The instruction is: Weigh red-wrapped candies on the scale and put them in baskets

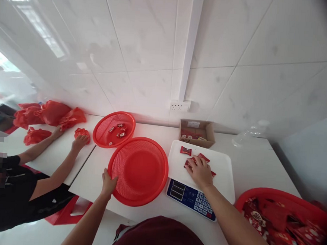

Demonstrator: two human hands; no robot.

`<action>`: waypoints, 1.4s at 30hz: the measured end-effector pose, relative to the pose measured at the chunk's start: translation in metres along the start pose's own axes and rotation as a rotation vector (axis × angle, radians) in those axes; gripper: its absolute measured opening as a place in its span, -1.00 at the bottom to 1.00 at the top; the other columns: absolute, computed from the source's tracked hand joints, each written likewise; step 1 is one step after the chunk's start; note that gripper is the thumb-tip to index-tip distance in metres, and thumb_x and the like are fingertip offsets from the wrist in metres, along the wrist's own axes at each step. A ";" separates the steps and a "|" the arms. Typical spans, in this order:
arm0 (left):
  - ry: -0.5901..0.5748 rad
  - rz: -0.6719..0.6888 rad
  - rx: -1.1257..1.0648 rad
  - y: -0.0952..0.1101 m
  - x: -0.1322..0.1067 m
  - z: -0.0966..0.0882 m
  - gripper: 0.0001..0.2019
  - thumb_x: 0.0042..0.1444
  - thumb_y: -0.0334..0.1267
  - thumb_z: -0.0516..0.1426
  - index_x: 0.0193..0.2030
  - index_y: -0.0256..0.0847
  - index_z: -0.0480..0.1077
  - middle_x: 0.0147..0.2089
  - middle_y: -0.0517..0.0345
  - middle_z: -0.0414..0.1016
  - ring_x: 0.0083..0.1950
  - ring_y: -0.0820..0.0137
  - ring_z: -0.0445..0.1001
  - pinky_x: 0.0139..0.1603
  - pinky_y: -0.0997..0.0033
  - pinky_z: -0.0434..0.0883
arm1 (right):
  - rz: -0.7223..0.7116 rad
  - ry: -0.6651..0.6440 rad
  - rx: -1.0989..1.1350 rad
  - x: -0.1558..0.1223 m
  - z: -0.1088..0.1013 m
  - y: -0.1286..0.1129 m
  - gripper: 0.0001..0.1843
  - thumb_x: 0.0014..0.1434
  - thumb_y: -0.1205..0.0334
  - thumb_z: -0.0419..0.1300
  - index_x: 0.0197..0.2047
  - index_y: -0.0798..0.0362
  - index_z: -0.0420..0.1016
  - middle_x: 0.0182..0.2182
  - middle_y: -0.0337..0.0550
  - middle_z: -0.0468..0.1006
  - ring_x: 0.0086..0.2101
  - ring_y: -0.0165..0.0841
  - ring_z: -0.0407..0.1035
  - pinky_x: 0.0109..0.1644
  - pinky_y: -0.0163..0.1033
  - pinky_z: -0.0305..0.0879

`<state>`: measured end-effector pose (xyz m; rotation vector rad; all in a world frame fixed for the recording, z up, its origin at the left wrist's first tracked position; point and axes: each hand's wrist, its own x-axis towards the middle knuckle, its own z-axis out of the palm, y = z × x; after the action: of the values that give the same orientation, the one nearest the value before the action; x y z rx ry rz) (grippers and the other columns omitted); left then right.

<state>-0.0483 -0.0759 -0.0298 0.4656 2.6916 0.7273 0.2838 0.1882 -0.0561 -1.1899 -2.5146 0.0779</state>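
Observation:
My left hand [108, 184] grips the near left rim of a round red plastic basket [140, 168], thumb on the rim. This basket holds nothing. My right hand [200, 173] lies over several small red wrapped packets [204, 158] on a white scale tray [222, 167], fingers curled down on them and partly hiding them. Another red packet [185, 150] lies apart near the tray's far left corner. In front of the tray shows the scale's blue keypad panel [188, 199], partly covered by my right forearm.
A second red basket [98, 134] with a few wrapped pieces stands behind left. Beyond the tray are a cardboard box [205, 143] and a clear bottle [245, 136]. A large red tub [259, 189] of packets is at right. At left, a co-worker's hands [80, 142] handle red bags [53, 112].

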 end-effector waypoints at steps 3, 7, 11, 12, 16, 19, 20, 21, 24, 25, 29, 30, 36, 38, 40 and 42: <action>0.070 0.037 0.143 0.015 -0.010 0.002 -0.25 0.15 -0.15 0.04 0.39 -0.32 -0.24 0.42 -0.36 -0.25 0.43 0.01 -0.23 0.28 -0.14 0.07 | -0.001 0.051 0.164 0.005 0.001 0.011 -0.73 0.17 0.09 0.07 -0.18 -0.03 0.55 -0.21 -0.03 0.50 -0.18 -0.20 0.28 -0.08 -0.11 0.20; 0.130 0.251 0.214 0.033 -0.021 0.008 -0.31 0.17 -0.18 0.02 0.38 -0.25 -0.18 0.43 -0.27 -0.24 0.44 0.02 -0.27 0.30 -0.20 -0.04 | 0.120 0.130 0.257 0.009 0.004 0.021 -0.73 0.17 0.10 0.05 -0.30 -0.01 0.54 -0.41 -0.10 0.47 -0.34 -0.28 0.30 -0.18 -0.17 0.23; 0.063 0.526 0.226 0.042 -0.042 0.027 -0.41 0.20 -0.17 -0.01 0.34 -0.25 -0.02 0.44 -0.19 -0.20 0.45 0.06 -0.34 0.33 -0.15 -0.10 | 0.307 0.243 0.361 0.017 -0.003 0.014 -0.64 0.20 0.06 -0.03 -0.27 0.08 0.51 -0.43 -0.06 0.48 -0.38 -0.28 0.34 -0.23 -0.15 0.29; 0.004 0.592 0.235 0.044 -0.050 0.033 -0.43 0.20 -0.17 -0.01 0.33 -0.24 0.02 0.44 -0.16 -0.18 0.45 0.07 -0.35 0.34 -0.14 -0.12 | 0.329 0.257 0.394 0.020 -0.007 0.007 -0.61 0.21 0.04 -0.06 -0.24 0.10 0.50 -0.40 -0.03 0.50 -0.36 -0.28 0.36 -0.21 -0.15 0.31; -0.342 0.775 0.306 0.062 -0.086 0.060 -0.36 0.15 -0.15 0.04 0.35 -0.22 0.00 0.43 -0.06 -0.12 0.45 0.08 -0.33 0.35 -0.14 -0.20 | 0.274 0.203 0.538 0.040 -0.019 -0.045 -0.52 0.26 -0.02 -0.15 -0.08 0.10 0.45 -0.19 0.04 0.54 -0.24 -0.30 0.42 -0.12 -0.18 0.35; -0.579 0.783 0.382 0.079 -0.105 0.077 -0.26 0.11 -0.13 0.05 0.39 -0.30 -0.11 0.44 -0.07 -0.14 0.45 0.11 -0.29 0.38 -0.05 -0.22 | 0.120 0.084 0.609 0.052 -0.022 -0.086 -0.53 0.23 -0.09 -0.08 -0.03 -0.02 0.47 -0.10 -0.06 0.53 -0.14 -0.32 0.42 -0.07 -0.19 0.35; -0.635 0.765 0.413 0.084 -0.108 0.080 -0.27 0.12 -0.17 0.03 0.40 -0.32 -0.14 0.44 -0.07 -0.15 0.45 0.13 -0.27 0.38 -0.02 -0.21 | 0.080 0.035 0.610 0.053 -0.023 -0.094 -0.52 0.21 -0.11 -0.05 0.02 -0.05 0.45 -0.03 -0.05 0.50 -0.08 -0.29 0.41 -0.03 -0.16 0.34; -0.678 0.746 0.444 0.088 -0.111 0.083 -0.29 0.13 -0.22 -0.01 0.40 -0.33 -0.15 0.44 -0.07 -0.14 0.44 0.14 -0.23 0.38 0.00 -0.19 | 0.059 -0.017 0.584 0.052 -0.023 -0.097 -0.49 0.20 -0.13 -0.03 0.07 -0.05 0.42 0.04 -0.02 0.45 0.00 -0.25 0.36 0.01 -0.12 0.32; -0.752 0.713 0.493 0.097 -0.113 0.084 -0.33 0.14 -0.35 -0.10 0.40 -0.39 -0.18 0.42 -0.12 -0.09 0.42 0.19 -0.08 0.37 0.10 -0.10 | 0.105 -0.104 0.347 0.034 -0.023 -0.078 -0.40 0.19 -0.13 -0.02 0.20 -0.01 0.29 0.23 0.13 0.22 0.22 -0.06 0.08 0.16 0.13 0.14; -0.768 0.711 0.489 0.098 -0.112 0.083 -0.33 0.14 -0.36 -0.11 0.40 -0.42 -0.20 0.41 -0.14 -0.06 0.40 0.21 -0.03 0.37 0.13 -0.06 | 0.143 -0.093 0.238 0.024 -0.022 -0.065 -0.39 0.19 -0.13 -0.02 0.22 -0.01 0.26 0.27 0.14 0.15 0.26 0.00 -0.03 0.19 0.22 0.04; -0.812 0.697 0.437 0.101 -0.112 0.073 -0.31 0.13 -0.36 -0.11 0.40 -0.47 -0.21 0.37 -0.21 0.06 0.35 0.21 0.08 0.33 0.19 0.03 | 0.270 -0.043 -0.055 -0.018 -0.012 -0.006 -0.40 0.21 -0.11 -0.07 0.24 -0.02 0.20 0.31 0.11 0.07 0.29 0.07 -0.19 0.21 0.37 -0.16; -0.820 0.695 0.427 0.101 -0.111 0.072 -0.31 0.12 -0.36 -0.10 0.40 -0.47 -0.22 0.36 -0.21 0.07 0.34 0.20 0.10 0.33 0.19 0.04 | 0.289 -0.062 -0.086 -0.023 -0.008 0.004 -0.37 0.20 -0.12 -0.07 0.25 -0.01 0.19 0.31 0.12 0.05 0.29 0.08 -0.19 0.20 0.37 -0.15; -0.825 0.661 0.453 0.104 -0.112 0.071 -0.30 0.11 -0.37 -0.08 0.40 -0.45 -0.19 0.37 -0.22 0.05 0.31 0.13 0.15 0.31 0.18 0.06 | 0.169 -0.164 -0.127 0.011 0.008 0.015 -0.32 0.16 -0.20 -0.07 0.30 -0.14 0.11 0.35 0.02 -0.02 0.29 0.09 -0.23 0.18 0.42 -0.19; -0.817 0.669 0.453 0.103 -0.113 0.072 -0.30 0.11 -0.37 -0.08 0.40 -0.43 -0.18 0.37 -0.21 0.04 0.31 0.15 0.15 0.30 0.20 0.08 | 0.095 -0.208 -0.110 0.033 0.010 0.009 -0.32 0.15 -0.22 -0.06 0.29 -0.19 0.11 0.34 -0.04 0.01 0.29 0.09 -0.22 0.18 0.42 -0.19; -0.810 0.675 0.456 0.101 -0.113 0.074 -0.31 0.12 -0.36 -0.08 0.40 -0.41 -0.16 0.37 -0.21 0.04 0.30 0.17 0.17 0.28 0.22 0.10 | 0.039 -0.246 -0.076 0.047 0.010 0.003 -0.36 0.16 -0.20 -0.06 0.27 -0.21 0.16 0.33 -0.09 0.07 0.28 0.07 -0.17 0.18 0.36 -0.15; -0.800 0.673 0.467 0.099 -0.112 0.075 -0.31 0.12 -0.37 -0.08 0.40 -0.38 -0.17 0.37 -0.20 0.07 0.29 0.17 0.18 0.26 0.21 0.12 | -0.011 -0.248 -0.014 0.052 0.010 0.000 -0.43 0.19 -0.14 -0.07 0.23 -0.20 0.24 0.27 -0.10 0.20 0.24 0.00 -0.06 0.18 0.25 -0.07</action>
<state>0.1034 -0.0062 -0.0156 1.4540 1.8864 -0.0150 0.2498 0.2283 -0.0498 -1.2389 -2.7372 0.2182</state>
